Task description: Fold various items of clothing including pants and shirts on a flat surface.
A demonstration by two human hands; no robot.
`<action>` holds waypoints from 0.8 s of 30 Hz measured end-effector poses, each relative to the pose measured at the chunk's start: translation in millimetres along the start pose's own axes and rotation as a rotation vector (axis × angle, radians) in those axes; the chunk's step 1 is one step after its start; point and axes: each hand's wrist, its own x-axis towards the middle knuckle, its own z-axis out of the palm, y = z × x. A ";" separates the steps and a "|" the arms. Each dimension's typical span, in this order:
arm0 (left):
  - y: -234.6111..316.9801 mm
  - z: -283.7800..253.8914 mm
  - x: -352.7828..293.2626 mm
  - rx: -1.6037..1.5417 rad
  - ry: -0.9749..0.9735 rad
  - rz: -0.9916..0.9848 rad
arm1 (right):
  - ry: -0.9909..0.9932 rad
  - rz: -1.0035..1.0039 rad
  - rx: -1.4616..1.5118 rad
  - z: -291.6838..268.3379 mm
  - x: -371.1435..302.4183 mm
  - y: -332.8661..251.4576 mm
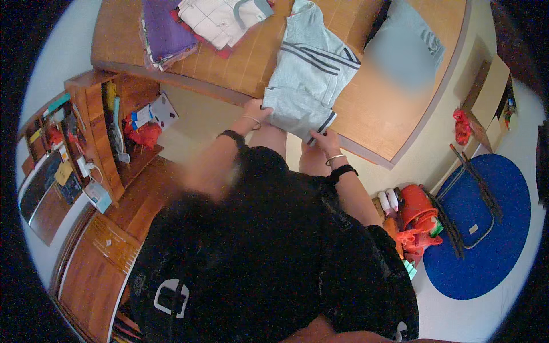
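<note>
A light grey-blue shirt (pixel 306 74) with dark stripes lies partly folded along the near side of the mat-covered bed (pixel 229 68). Its near end hangs over the edge toward my legs. My left hand (pixel 257 111) pinches the near left corner of the cloth. On the other side, my right hand (pixel 326 143) grips the near right corner, close to a dark-striped hem. The cloth between my hands is held fairly taut. Part of the fingers is hidden under the fabric.
Folded clothes lie at the far left, a purple one (pixel 166 28) beside a white one (pixel 220 20). A grey-blue garment (pixel 406 51) is at the far right. A wooden cabinet (pixel 106 137) stands left. A red bucket (pixel 417 203) and folded blue round table (pixel 486 251) are right.
</note>
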 end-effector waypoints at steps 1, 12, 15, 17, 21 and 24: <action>-4.9 3.0 -0.1 -0.017 0.020 0.028 | 0.010 0.009 0.062 1.9 -0.9 -0.1; 38.3 -29.6 -28.7 -0.088 -0.071 -0.011 | -0.084 0.039 0.338 -56.8 -16.3 -17.9; 72.6 -55.7 -11.8 0.088 -0.213 -0.116 | 0.064 -0.074 0.119 -72.5 1.1 -26.2; 95.5 -75.7 2.3 -0.315 -0.369 -0.371 | 0.184 -0.112 0.157 -77.3 30.5 -19.1; 159.6 -107.8 34.2 -0.543 -0.294 -0.136 | 0.028 -0.203 0.485 -126.9 26.9 -105.3; 143.0 -111.1 91.1 -0.777 -0.126 -0.105 | -0.010 -0.222 0.919 -135.9 38.8 -130.4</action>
